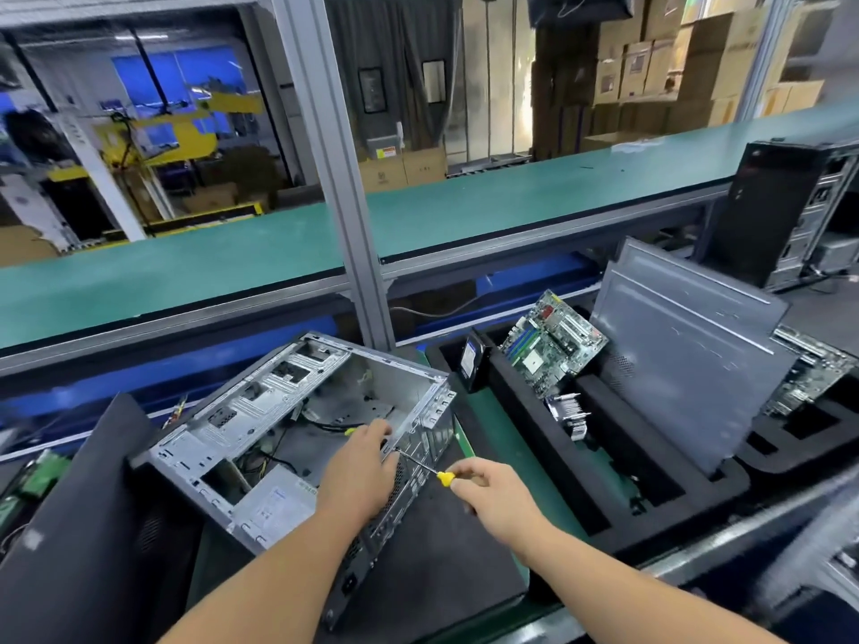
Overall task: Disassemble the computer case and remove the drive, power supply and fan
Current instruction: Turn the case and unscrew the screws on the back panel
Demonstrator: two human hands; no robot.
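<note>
Computer case [297, 439] under both hands [358, 471]

The case [297, 439] lies open on top, so its inside can be reached from above, past loose cables [325, 427] and the power supply [274, 502] in the near corner. The left hand [360, 471] covers its right wall, the screwdriver [420, 467] crosses beside it. A black panel [83, 527] blocks the left; the foam tray [525, 439] crowds the right.
</note>
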